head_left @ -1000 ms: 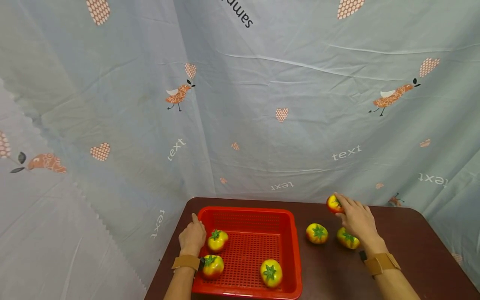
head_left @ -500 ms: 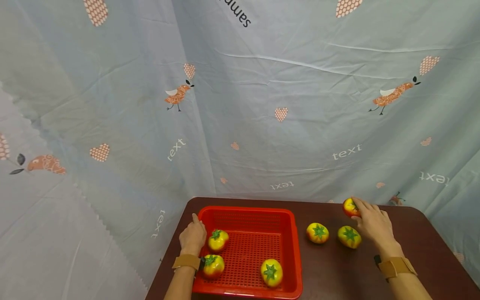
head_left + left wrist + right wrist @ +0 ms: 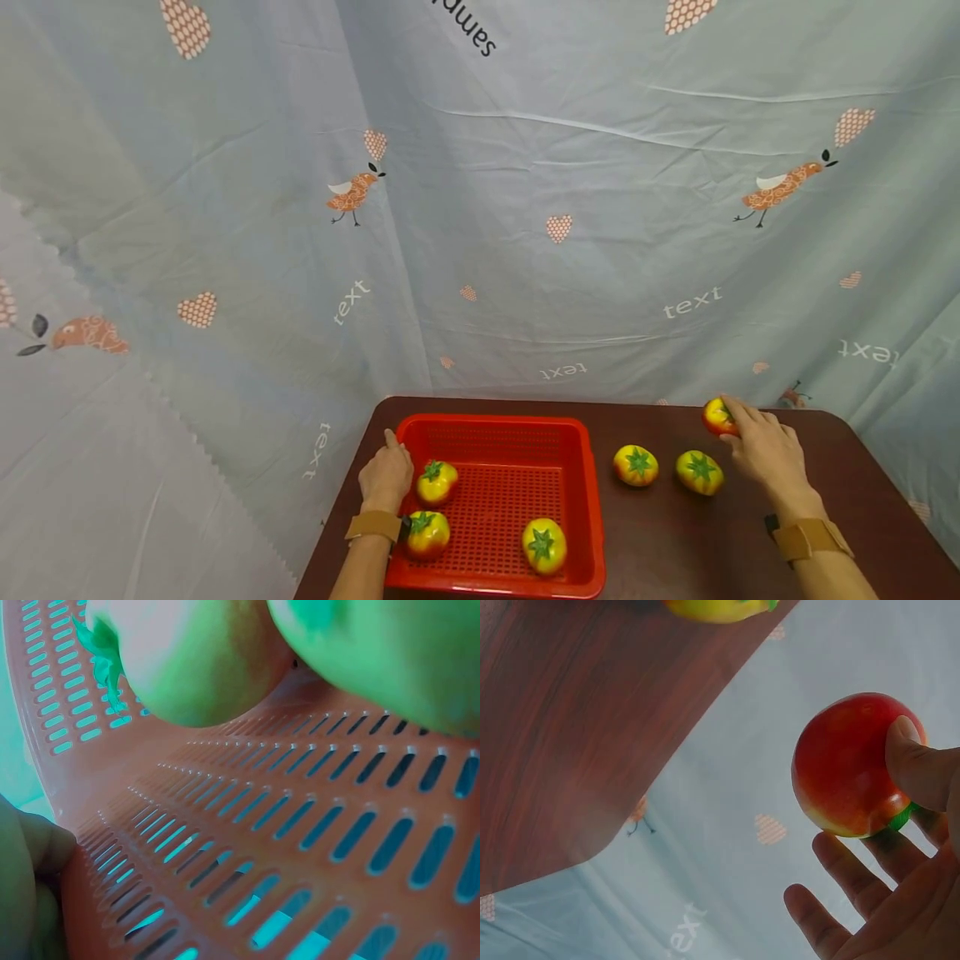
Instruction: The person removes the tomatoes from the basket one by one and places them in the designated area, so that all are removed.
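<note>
My right hand [image 3: 765,454] pinches a red-and-yellow tomato [image 3: 719,417] between thumb and fingers, above the back right of the table. In the right wrist view, the held tomato [image 3: 855,765] has its green leafy top turned toward the fingers, and two fingers stand off it. Two more tomatoes lie on the table: one tomato [image 3: 636,465] nearer the basket, another tomato [image 3: 699,472] just left of my right hand. My left hand [image 3: 386,475] grips the left rim of the red plastic basket [image 3: 588,500]; its curled fingers [image 3: 45,840] show at the basket's edge.
Inside the basket sit a tomato [image 3: 437,483] and a second tomato [image 3: 427,535] along the left wall, with a third tomato [image 3: 543,546] at the front right. The dark brown table [image 3: 660,550] ends against a grey-blue printed curtain [image 3: 480,208].
My right hand has moved to the right with its tomato, uncovering the tomato on the table beneath it. My left hand stays on the basket rim.
</note>
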The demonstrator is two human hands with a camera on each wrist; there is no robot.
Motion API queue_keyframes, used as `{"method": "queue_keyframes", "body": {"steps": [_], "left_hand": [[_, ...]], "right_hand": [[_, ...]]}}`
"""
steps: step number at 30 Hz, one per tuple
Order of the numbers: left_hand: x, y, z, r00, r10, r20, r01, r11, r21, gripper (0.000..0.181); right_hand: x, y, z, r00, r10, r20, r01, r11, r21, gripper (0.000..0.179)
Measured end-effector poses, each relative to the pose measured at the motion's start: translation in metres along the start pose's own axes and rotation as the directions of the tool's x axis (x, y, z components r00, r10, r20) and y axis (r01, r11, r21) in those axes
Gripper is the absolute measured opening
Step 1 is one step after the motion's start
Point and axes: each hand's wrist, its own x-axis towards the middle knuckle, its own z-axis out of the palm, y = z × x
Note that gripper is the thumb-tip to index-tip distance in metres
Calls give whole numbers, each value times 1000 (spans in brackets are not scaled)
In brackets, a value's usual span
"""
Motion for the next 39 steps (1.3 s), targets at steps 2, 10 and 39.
{"method": "queue_keyframes", "body": {"steps": [2, 10, 39], "left_hand": [[0, 0, 1, 1000, -1, 0, 1, 1000, -4, 56], [0, 0, 1, 1000, 5, -11, -5, 1000, -11, 55], [0, 1, 1, 1000, -14, 14, 14, 1000, 4, 56]], "right_hand": [[-2, 6, -2, 1000, 13, 0, -13, 1000, 0, 65], [-13, 25, -4, 997, 48, -55, -49, 999, -5, 66], [-35, 68, 26, 966, 208, 156, -204, 978, -38, 70]]}}
